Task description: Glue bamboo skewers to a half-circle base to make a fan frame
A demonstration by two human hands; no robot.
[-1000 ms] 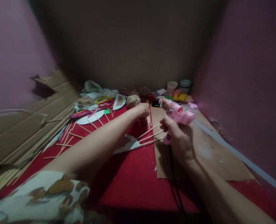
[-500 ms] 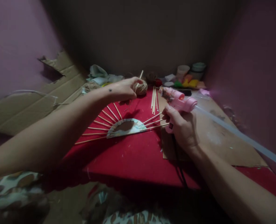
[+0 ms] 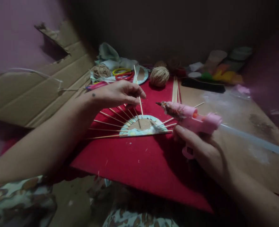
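Note:
A thin wooden stick [image 3: 141,106] is pinched in my left hand [image 3: 124,93], held nearly upright with its lower end just over the half-round piece. That half-round cardboard piece [image 3: 144,124] has a pale blue patterned rim and lies on the red cloth. Several sticks [image 3: 111,116] fan out from its left and right sides; the upper middle of its arc shows a gap. My right hand [image 3: 198,143] grips a pink glue gun [image 3: 189,115] by its handle, its dark nozzle pointing left above the right-hand sticks. A long clear glue stick [image 3: 253,138] comes out of its back.
Behind lie a ball of twine [image 3: 159,76], scissors with red and yellow handles [image 3: 124,74], another twine bundle [image 3: 101,71] and loose sticks [image 3: 175,90]. Cardboard [image 3: 238,126] covers the right side, with a black bar-shaped object [image 3: 202,85] on it. Cups and coloured items stand at the back right.
My left hand has come back from beside the twine ball with the stick, now over the half-round piece. The view has shifted, and the glue gun's nozzle now points more directly left.

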